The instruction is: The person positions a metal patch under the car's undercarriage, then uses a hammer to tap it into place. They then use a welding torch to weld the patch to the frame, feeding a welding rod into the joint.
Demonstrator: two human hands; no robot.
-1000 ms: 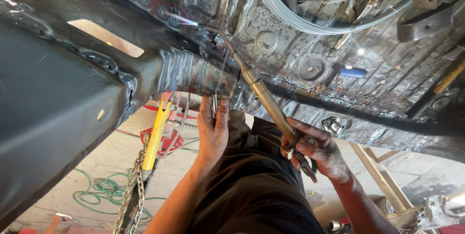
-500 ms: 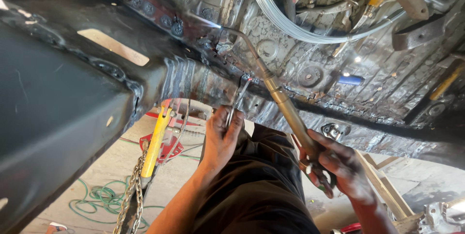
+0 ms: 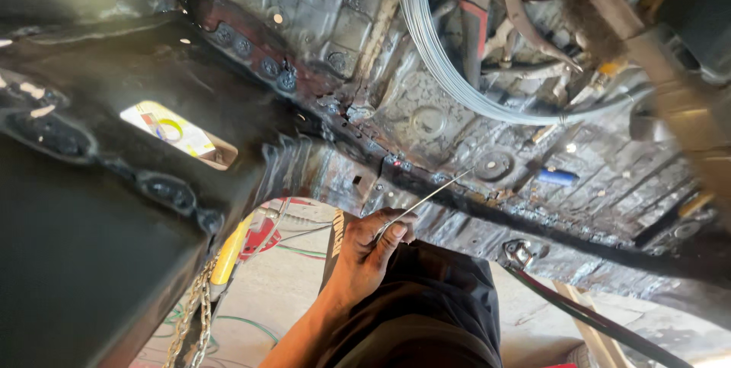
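My left hand (image 3: 371, 251) is closed around a thin metal rod (image 3: 430, 197). The rod slants up and to the right, and its tip is close to the blackened sheet-metal floor panel (image 3: 457, 147). A small red glowing spot (image 3: 394, 162) shows on the panel seam just left of the rod. My right hand is out of view. My knee in dark trousers (image 3: 434, 299) lies below the hand.
A coil of grey wire (image 3: 449, 86) hangs over the panel, with a small blue cylinder (image 3: 557, 177) to the right. A black hose with a metal fitting (image 3: 525, 255) runs to the lower right. A yellow-handled tool (image 3: 228, 255) and a chain (image 3: 194, 322) hang at lower left.
My right hand and the brass torch it held have left the view. My left hand has moved right and now holds the thin rod pointing at the panel.
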